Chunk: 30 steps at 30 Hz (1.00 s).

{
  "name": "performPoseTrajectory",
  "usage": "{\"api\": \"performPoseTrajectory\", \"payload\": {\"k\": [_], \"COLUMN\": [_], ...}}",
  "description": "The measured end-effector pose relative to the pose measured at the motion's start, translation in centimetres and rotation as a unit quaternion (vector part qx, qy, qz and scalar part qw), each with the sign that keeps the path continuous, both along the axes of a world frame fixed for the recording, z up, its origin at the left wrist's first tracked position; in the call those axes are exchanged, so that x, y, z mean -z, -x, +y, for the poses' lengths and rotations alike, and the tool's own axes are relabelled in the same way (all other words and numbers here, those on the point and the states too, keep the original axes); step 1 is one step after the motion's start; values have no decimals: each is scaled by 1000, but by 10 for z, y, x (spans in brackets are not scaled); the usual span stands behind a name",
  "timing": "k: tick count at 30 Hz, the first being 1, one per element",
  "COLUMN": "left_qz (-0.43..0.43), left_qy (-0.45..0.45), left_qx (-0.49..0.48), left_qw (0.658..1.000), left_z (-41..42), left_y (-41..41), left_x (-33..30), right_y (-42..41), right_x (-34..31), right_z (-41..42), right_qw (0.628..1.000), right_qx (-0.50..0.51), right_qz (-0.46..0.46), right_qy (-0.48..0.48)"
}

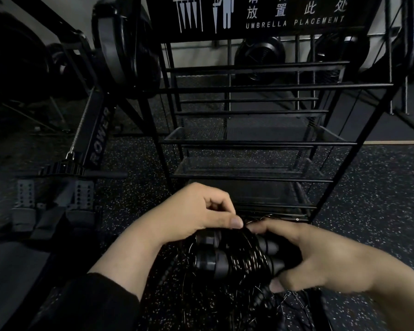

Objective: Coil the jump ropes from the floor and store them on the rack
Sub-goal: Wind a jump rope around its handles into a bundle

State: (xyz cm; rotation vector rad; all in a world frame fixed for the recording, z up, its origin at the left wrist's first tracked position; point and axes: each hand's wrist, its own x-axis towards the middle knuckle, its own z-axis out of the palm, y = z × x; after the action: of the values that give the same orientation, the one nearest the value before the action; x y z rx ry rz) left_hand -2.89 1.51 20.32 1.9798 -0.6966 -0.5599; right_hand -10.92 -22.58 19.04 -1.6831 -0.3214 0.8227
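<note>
Ropes sit bunched between my two hands, low in the head view, just in front of the rack. They are black, wound in many turns around black handles that lie side by side, with thin loose strands trailing down toward the floor.

My left hand is above the bundle, fingers curled in, thumb and forefinger pressed together as if pinching a strand at the top of the coil; I cannot tell exactly what sits between them.

My right hand wraps the right side of the bundle: fingers curl over the top, thumb comes in from below, handle ends poke out from under the fingers. A black sleeve covers my left forearm; the right forearm is bare.

The rack is a black metal frame with horizontal bars and mesh shelves lower down. Its sign reads "UMBRELLA PLACEMENT" under white pictograms and Chinese characters.

To the left stands a rower with grey footplates and a chain along its rail. The floor is dark speckled rubber.
</note>
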Motion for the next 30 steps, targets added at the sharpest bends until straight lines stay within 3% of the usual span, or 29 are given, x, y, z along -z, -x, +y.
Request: {"api": "performPoseTrajectory", "payload": {"k": [3,7,11,16,20,24,30], "left_qz": [58,125,208,273,221,38,-72], "left_qy": [49,152,193,290,310,154,65], "left_qx": [-33,-146,-218,-246,-260,-230,-164], "left_qw": [997,970,934,884,888,960,982], "left_z": [0,-10,-27,-38,-46,-45,-45], "left_y": [-3,6,12,19,27,33,39], "left_x": [1,2,6,5,8,13,16], "right_y": [1,-1,-4,-8,-11,-8,-9], "right_x": [0,1,2,5,3,-3,-8], "right_z": [-1,0,9,16,19,24,27], "right_qw": [996,974,936,907,888,900,906], "right_qx": [15,131,214,305,342,326,310], "right_qz": [-14,-45,3,22,51,44,35], "right_qy": [-88,-177,-280,-290,-303,-286,-285]}}
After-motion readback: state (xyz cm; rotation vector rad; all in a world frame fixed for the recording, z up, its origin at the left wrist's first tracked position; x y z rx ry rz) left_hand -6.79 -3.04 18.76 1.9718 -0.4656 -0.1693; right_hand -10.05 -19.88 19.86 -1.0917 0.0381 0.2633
